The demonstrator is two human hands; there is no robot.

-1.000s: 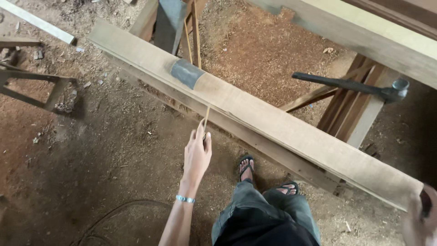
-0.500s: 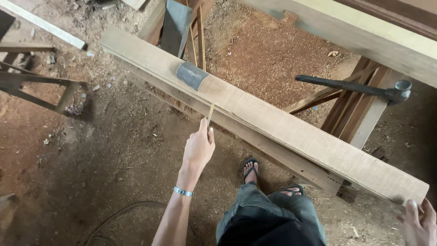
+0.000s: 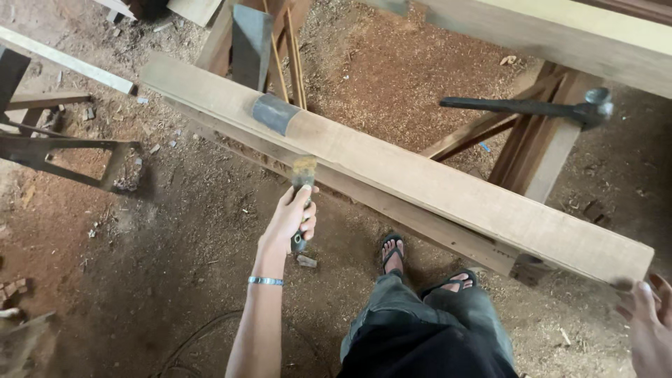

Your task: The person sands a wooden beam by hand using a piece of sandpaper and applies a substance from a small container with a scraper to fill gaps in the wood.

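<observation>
Left hand point(image 3: 292, 218) grips a brush point(image 3: 302, 183), bristles at the near edge of the long plank point(image 3: 420, 183) on trestles. Right hand point(image 3: 651, 322), fingers spread, only touches the plank's end; risk: pressure from the brush could shift or tip the plank.

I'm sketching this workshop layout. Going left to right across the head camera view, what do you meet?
Dark metal frame → grey patch on the plank → left hand gripping a brush → sandalled feet → hammer → right hand at the plank end.
</observation>
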